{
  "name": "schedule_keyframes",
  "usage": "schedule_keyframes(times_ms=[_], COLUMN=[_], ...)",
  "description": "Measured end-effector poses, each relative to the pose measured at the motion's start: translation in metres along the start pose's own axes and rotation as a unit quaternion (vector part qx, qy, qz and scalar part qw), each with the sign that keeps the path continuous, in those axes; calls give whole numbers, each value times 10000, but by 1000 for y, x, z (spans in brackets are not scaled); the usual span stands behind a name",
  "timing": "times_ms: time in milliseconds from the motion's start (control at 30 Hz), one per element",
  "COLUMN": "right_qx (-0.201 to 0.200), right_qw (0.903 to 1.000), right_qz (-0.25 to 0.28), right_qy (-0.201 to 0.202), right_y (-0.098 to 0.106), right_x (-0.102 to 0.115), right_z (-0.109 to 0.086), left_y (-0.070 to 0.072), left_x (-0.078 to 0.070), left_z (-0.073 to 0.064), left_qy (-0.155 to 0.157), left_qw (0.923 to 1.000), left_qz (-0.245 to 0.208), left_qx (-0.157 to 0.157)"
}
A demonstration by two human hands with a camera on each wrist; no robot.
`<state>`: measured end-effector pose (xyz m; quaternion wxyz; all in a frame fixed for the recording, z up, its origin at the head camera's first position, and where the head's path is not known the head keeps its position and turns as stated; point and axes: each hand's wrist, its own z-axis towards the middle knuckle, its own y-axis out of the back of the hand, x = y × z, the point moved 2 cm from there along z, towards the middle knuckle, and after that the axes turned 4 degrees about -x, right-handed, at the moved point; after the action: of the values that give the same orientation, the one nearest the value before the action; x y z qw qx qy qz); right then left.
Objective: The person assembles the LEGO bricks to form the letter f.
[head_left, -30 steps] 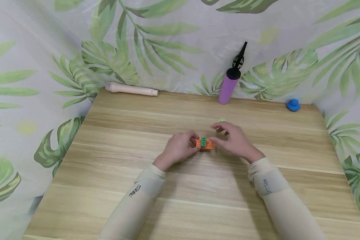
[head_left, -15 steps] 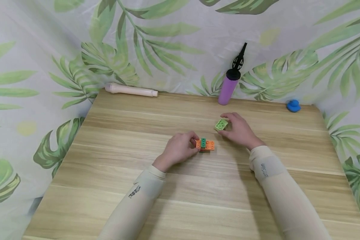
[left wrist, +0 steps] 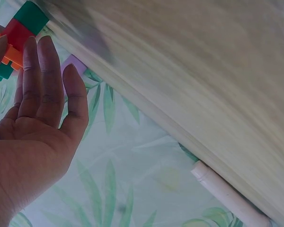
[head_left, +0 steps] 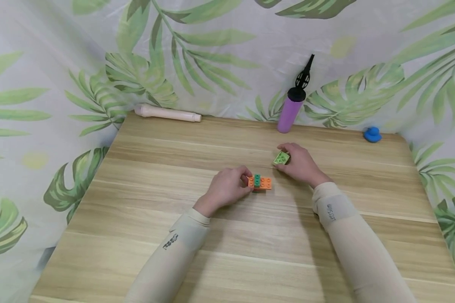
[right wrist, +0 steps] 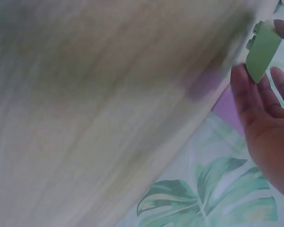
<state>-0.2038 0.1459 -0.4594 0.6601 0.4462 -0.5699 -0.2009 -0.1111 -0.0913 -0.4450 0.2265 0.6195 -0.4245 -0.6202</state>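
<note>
My left hand (head_left: 227, 187) grips a small stack of toy building bricks by its left end, close over the middle of the table. On top lie an orange brick (head_left: 266, 183) and a narrow green brick (head_left: 257, 180). Below them, in the left wrist view, a red brick (left wrist: 20, 34) and a dark green brick (left wrist: 31, 18) show. Farther back and right, my right hand (head_left: 301, 166) pinches a light green brick (head_left: 281, 158) between thumb and fingers. Its hollow side faces up; the right wrist view shows its slanted side and studs pointing toward the table.
At the table's back edge stand a purple hand pump (head_left: 289, 111) with a black nozzle and a blue rubber duck (head_left: 372, 134). A pale pink tube-shaped thing (head_left: 168, 113) lies at the back left. A leaf-patterned cloth (head_left: 212, 50) hangs behind the wooden table (head_left: 136, 235).
My right hand has moved from beside the brick stack back and right to the light green brick and taken hold of it. My left hand stays put with the stack.
</note>
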Motion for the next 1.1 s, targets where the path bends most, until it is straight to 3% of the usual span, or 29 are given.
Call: schedule_keyframes(times_ms=[167, 367, 500, 1100], right_qx=[-215, -383, -426, -606], right_qw=[9976, 9877, 9836, 9623], right_qz=[661, 1502, 1725, 2651], right_qy=[67, -209, -324, -41], right_y=[7, 12, 14, 10], right_x=[2, 2, 6, 24], right_z=[-16, -32, -39, -48], left_y=[0, 2, 1, 0], left_x=[-1, -2, -2, -4], left_z=[1, 1, 2, 2], left_qy=[-35, -15, 5, -43], left_qw=[10000, 10000, 10000, 10000], left_qz=[17, 25, 5, 77], left_qx=[2, -5, 15, 5])
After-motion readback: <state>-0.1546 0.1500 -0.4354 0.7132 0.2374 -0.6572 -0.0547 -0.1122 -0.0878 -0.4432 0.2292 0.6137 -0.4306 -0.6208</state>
